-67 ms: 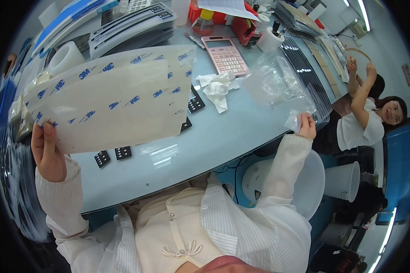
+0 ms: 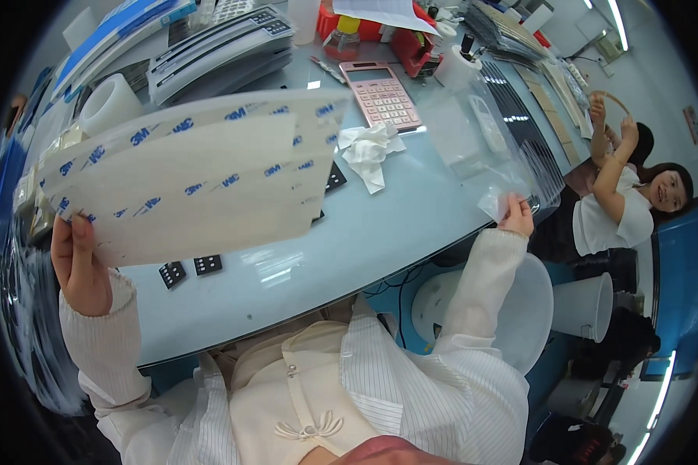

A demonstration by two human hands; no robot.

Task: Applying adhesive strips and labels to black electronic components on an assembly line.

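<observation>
The left hand [image 2: 81,267] grips an adhesive liner sheet [image 2: 190,182] by its corner, lifted off the counter [image 2: 364,232]. The right hand [image 2: 517,217] pinches a clear plastic bag [image 2: 481,147] by its edge, holding it apart.

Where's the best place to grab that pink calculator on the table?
Grip the pink calculator across its two long side edges, coming straight down from above. It lies flat, keys up; the crumpled white tissue sits right by its near end, so the sides look freer.

A pale blue table [image 2: 349,256] with a curved near edge fills the room; ceiling strip lights [image 2: 619,17] glow at the upper right.
</observation>
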